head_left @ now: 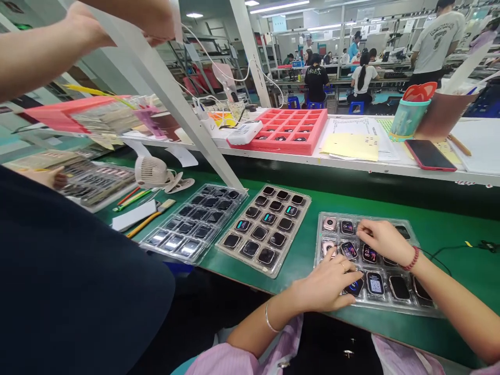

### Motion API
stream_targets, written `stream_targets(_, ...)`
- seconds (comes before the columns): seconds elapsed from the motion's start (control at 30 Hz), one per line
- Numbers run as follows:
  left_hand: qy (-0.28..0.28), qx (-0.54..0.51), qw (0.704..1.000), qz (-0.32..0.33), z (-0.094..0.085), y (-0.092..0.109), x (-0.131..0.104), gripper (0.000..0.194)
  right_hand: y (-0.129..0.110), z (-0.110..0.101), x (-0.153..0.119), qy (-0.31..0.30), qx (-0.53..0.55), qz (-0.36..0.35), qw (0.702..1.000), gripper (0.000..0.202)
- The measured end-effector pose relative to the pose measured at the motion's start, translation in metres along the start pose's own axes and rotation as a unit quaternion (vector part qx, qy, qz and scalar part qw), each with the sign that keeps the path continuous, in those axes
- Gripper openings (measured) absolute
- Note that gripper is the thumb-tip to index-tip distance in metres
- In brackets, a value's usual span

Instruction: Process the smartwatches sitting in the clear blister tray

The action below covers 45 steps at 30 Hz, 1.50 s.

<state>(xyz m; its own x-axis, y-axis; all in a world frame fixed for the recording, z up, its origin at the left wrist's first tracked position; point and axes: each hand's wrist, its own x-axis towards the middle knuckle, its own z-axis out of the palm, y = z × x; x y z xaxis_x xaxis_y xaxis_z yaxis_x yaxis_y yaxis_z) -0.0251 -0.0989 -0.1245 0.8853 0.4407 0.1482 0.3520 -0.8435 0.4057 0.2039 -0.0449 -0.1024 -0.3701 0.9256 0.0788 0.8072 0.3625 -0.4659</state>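
A clear plastic tray (404, 308) on the green bench holds several smartwatches in its pockets. My left hand (326, 281) lies over the tray's near left corner, fingers spread, touching a round-dial watch (354, 287) whose screen is lit. Beside it, one watch (375, 284) displays a square code. My right hand (385, 239) reaches over the back rows with fingers bent and close together. Its fingertips are down by a lit watch (347, 227), and whatever they grip is hidden. Below this hand another lit watch (369, 253) shows digits.
Left of my tray stand a second watch tray (250, 265) and a clear tray of dark screens (179, 226). A brush (150, 219) and small fan (152, 172) lie further left. A co-worker's dark clothing (78, 281) fills the left side. The shelf carries a red foam tray (318, 135) and phone (429, 154).
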Motion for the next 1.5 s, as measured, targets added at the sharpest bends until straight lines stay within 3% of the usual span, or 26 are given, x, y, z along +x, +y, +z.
stream_targets(0.13,0.009,0.009,1.000,-0.021,0.004,0.001,0.000,0.039,-0.016,0.020,0.030,-0.014,-0.073,0.002,0.997,0.017)
stream_targets(0.27,0.061,0.034,0.997,-0.041,0.012,0.002,0.000,0.027,-0.022,0.033,0.050,-0.018,-0.101,0.005,0.995,0.014)
stream_targets(0.33,0.112,0.005,0.993,-0.033,0.012,-0.004,-0.001,0.024,-0.020,0.030,0.055,-0.019,-0.072,0.000,0.997,0.015)
stream_targets(0.4,0.198,-0.045,0.978,-0.045,0.006,-0.017,0.000,0.027,-0.018,0.022,0.057,-0.013,-0.019,-0.006,1.000,0.017)
stream_targets(0.5,0.310,-0.083,0.938,-0.131,-0.006,-0.051,0.009,0.056,-0.012,0.013,0.058,-0.001,0.063,-0.008,0.998,0.021)
stream_targets(0.57,0.300,-0.117,0.929,-0.180,-0.011,-0.075,0.019,0.069,-0.008,0.014,0.058,0.002,0.104,-0.003,0.995,0.025)
stream_targets(0.67,0.254,-0.203,0.926,-0.195,-0.010,-0.099,0.033,0.063,0.000,0.020,0.057,0.008,0.141,0.001,0.990,0.032)
stream_targets(0.97,0.318,-0.302,0.883,-0.168,-0.002,-0.107,0.035,0.051,0.007,0.025,0.060,0.022,0.137,0.016,0.990,0.033)
stream_targets(1.23,0.346,-0.183,0.889,-0.236,-0.003,-0.111,0.041,0.030,0.000,0.020,0.052,0.052,-0.028,0.057,0.997,0.011)
stream_targets(1.4,0.314,-0.070,0.910,-0.262,-0.005,-0.106,0.040,0.028,-0.026,0.024,0.021,-0.078,-0.067,-0.070,0.992,0.015)
stream_targets(1.5,0.290,-0.013,0.920,-0.263,-0.006,-0.101,0.038,0.031,-0.035,0.031,0.010,-0.125,-0.119,-0.104,0.979,0.016)
